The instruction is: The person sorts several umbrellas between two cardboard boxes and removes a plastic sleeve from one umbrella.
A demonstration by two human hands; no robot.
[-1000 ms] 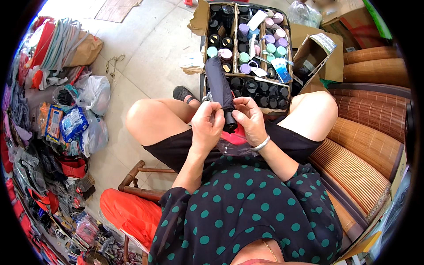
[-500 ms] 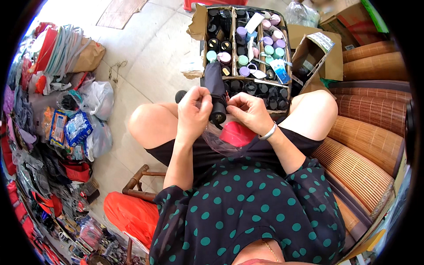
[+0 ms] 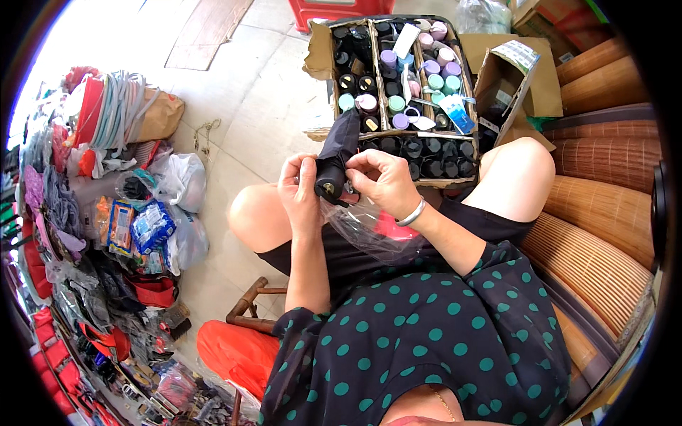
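A folded black umbrella (image 3: 340,142) is held over my lap, its round handle end tilted toward me. My left hand (image 3: 299,186) is closed around the handle end from the left. On the umbrella's right side my right hand (image 3: 384,176) pinches at its edge with thumb and fingertips; any small strap there is hidden. Below both hands a clear plastic bag (image 3: 353,228) lies across my lap, with a bright pink-red item (image 3: 395,226) under or inside it. Just beyond my hands stands a divided cardboard box (image 3: 371,64) of upright umbrellas with black, purple, mint and pink ends.
An opened carton (image 3: 506,89) stands right of the box, beside rolled bamboo mats (image 3: 600,184). A red stool (image 3: 334,8) is behind the box. Bagged goods (image 3: 153,227) are heaped at left. A bamboo chair (image 3: 249,302) with a red cover is at my lower left.
The umbrella has turned, its handle end swinging left and toward me. My left hand has shifted its hold lower along the side. The view has moved slightly.
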